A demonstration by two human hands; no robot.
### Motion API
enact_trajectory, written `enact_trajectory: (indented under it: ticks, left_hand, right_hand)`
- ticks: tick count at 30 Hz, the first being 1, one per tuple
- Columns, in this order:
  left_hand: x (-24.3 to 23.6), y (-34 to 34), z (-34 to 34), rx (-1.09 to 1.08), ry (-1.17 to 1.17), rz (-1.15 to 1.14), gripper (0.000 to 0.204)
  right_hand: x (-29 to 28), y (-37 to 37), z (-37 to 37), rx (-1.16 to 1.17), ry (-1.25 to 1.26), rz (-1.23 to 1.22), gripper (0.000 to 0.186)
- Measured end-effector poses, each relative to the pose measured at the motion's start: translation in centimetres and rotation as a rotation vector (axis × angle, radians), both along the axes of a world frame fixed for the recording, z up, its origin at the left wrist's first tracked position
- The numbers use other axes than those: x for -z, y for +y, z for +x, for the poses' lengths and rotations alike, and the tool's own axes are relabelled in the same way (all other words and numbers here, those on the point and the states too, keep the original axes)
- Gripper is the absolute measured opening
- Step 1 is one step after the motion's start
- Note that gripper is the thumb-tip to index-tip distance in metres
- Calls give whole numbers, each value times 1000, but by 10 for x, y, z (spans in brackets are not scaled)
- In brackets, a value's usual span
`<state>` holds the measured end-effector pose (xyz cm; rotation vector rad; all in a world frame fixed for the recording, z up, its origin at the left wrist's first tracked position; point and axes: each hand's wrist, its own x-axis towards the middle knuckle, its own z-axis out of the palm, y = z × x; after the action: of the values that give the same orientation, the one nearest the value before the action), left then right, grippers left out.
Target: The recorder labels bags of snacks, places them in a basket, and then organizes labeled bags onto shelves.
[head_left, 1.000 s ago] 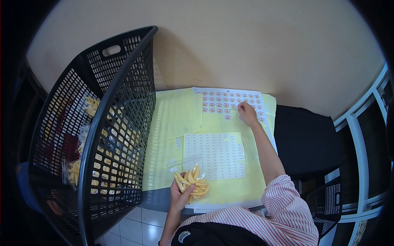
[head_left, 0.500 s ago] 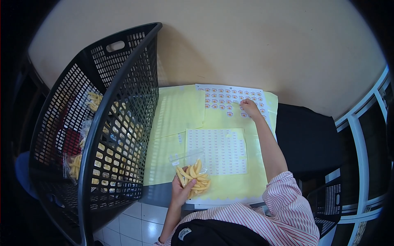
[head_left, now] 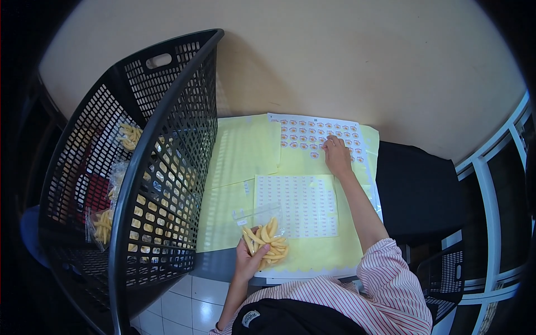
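My left hand (head_left: pixel 245 261) is closed round the lower left side of a clear zip bag (head_left: pixel 273 239) of pale yellow, finger-shaped pieces, its thumb across the front. A small white label (head_left: pixel 242 222) shows at the bag's upper left. The bag is over the near left part of a sheet with rows of small printed labels (head_left: pixel 296 195). Farther off, my right hand (head_left: pixel 337 159) is on a sheet of round orange-and-white stickers (head_left: pixel 302 130). Its fingers are bent and drawn together at the stickers; whatever is between the fingertips is hidden.
A tall black plastic basket (head_left: pixel 162 106) stands close on the left, with several similar filled bags (head_left: pixel 130 135) inside. Yellow backing paper (head_left: pixel 245 151) covers the table. Black cloth (head_left: pixel 419 190) lies to the right, and a wall (head_left: pixel 335 61) rises behind.
My right hand has turned and shifted slightly nearer over the stickers, its fingers now pointing down at the sheet. My left hand still holds the bag in nearly the same place.
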<state>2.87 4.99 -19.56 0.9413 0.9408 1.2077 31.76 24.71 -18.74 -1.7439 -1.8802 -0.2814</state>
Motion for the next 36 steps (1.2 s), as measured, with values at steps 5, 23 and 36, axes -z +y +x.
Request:
enact_trajectory:
  ticks: [5,23,36]
  left_hand:
    - [0,1,0,2,-19,-6,45]
    - [-2,2,0,13,-20,-16,47]
    - [1,5,-3,53,-257,-132,37]
  right_hand:
    - [-4,5,3,30,36,-157,8]
    - [-10,5,-3,45,226,-292,8]
    - [-52,-153,-117,-810,92,226,20]
